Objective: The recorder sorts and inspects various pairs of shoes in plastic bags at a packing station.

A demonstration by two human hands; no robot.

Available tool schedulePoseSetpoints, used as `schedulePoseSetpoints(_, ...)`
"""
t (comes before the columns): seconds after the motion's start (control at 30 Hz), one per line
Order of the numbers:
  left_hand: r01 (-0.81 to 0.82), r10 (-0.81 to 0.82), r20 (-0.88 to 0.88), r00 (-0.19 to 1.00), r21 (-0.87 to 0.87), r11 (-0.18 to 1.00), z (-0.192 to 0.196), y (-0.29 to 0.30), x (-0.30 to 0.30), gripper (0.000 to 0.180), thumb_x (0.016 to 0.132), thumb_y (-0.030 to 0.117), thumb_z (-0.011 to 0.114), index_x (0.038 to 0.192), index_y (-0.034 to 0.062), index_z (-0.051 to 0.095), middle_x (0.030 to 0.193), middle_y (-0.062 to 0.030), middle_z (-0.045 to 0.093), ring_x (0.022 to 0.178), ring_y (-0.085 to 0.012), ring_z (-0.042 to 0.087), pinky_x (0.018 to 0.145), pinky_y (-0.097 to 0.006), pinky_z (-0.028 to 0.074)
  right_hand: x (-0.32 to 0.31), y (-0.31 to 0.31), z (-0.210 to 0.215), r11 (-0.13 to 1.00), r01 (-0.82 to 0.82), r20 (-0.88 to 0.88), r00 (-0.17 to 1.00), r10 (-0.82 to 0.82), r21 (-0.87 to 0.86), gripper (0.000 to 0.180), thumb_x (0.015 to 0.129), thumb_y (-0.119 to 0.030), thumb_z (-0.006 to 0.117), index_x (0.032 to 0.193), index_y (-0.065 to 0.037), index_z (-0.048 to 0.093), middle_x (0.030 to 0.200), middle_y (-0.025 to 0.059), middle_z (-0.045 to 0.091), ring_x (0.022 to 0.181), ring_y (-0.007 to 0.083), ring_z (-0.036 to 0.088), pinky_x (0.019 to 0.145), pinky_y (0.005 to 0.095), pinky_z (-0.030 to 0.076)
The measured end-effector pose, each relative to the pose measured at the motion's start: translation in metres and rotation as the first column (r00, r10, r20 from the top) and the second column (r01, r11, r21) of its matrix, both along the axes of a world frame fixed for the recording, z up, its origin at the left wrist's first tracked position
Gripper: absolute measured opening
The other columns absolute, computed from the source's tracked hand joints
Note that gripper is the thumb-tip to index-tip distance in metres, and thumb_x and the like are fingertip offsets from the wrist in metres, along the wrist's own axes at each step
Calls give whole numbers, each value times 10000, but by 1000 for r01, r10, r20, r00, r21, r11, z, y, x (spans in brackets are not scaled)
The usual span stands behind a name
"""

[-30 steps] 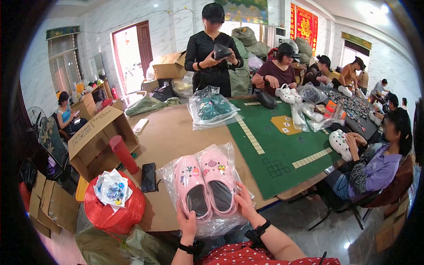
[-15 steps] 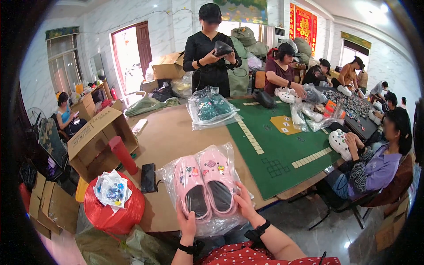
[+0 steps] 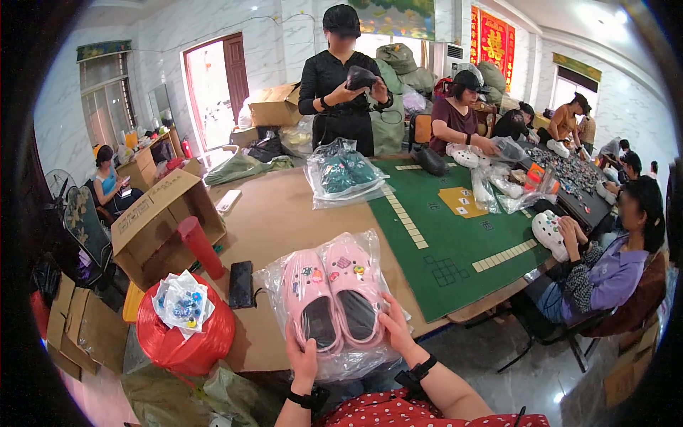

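Observation:
A pair of pink clogs [image 3: 311, 279] with small coloured charms lies side by side in a clear plastic bag [image 3: 274, 272] at the table's near edge. My left hand [image 3: 302, 356] grips the bagged pair at its lower left, thumb on top by the heel. On the other side my right hand [image 3: 395, 324] holds the right edge, thumb along the heel strap. The fingers beneath are partly hidden. Farther back on the brown tabletop [image 3: 277, 206] rests another clear bag with dark green clogs [image 3: 348, 174].
Left of the clogs are a black phone [image 3: 241, 285], a red cylinder [image 3: 200, 248], an open cardboard box [image 3: 165, 222] and a red twine roll [image 3: 186, 338]. A green mat [image 3: 427, 235] covers the table's right part. A co-worker opposite [image 3: 345, 92] holds a black clog; others sit at right.
My hands and the bagged pink clogs stay nearly still. The whole view has shifted slightly. The co-worker opposite still handles the black clog.

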State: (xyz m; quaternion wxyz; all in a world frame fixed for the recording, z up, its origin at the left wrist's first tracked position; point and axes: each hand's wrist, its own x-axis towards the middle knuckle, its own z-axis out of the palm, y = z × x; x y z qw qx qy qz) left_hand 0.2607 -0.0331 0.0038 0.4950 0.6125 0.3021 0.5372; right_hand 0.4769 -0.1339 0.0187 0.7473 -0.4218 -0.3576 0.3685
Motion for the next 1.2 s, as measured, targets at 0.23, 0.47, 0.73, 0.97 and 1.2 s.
schedulePoseSetpoints(0.23, 6, -5, 32, 999, -33, 999, 0, -1, 1, 719, 760, 53, 528, 1438, -67, 319, 1409, -184, 427, 1321, -268, 404, 1125, -375, 283, 1, 0, -4, 1000, 8, 9, 1000, -8, -12, 636, 928, -192, 560, 1475, -48, 269, 1274, 126, 526, 1083, 168, 522, 944, 294, 407)
schedulePoseSetpoints(0.47, -2, 2, -6, 1000, 35, 999, -5, 1, -2, 739, 762, 79, 545, 1447, -62, 305, 1427, -182, 408, 1337, -269, 383, 1130, -377, 273, 1, -2, -3, 999, 20, 16, 1000, -20, -38, 645, 929, -187, 559, 1478, -36, 255, 1268, 123, 525, 1070, 163, 521, 931, 294, 409)
schedulePoseSetpoints(0.73, 2, -2, -4, 1000, -8, 1000, -5, 1, -1, 748, 764, 72, 549, 1451, -68, 289, 1440, -184, 394, 1347, -274, 372, 1134, -384, 268, 1, -3, 0, 999, -15, -12, 1000, 14, -28, 644, 928, -169, 555, 1480, -45, 246, 1293, 137, 517, 1115, 179, 518, 971, 310, 402)
schedulePoseSetpoints(0.97, -1, 2, 14, 1000, -28, 1000, -7, 0, 0, 737, 766, 54, 539, 1447, -74, 289, 1437, -184, 398, 1340, -274, 382, 1130, -385, 275, 1, -4, 2, 999, -6, 5, 1000, 6, -37, 659, 919, -190, 572, 1479, -49, 254, 1290, 138, 520, 1122, 179, 517, 975, 311, 399)
schedulePoseSetpoints(1.2, -24, 24, -22, 999, 17, 1000, -12, 2, -1, 732, 764, 85, 545, 1440, -69, 312, 1419, -187, 417, 1328, -277, 397, 1124, -386, 285, 3, 0, -5, 1000, -11, -21, 1000, 11, -10, 675, 915, -215, 588, 1479, -46, 258, 1336, 151, 493, 1158, 195, 501, 998, 321, 389)
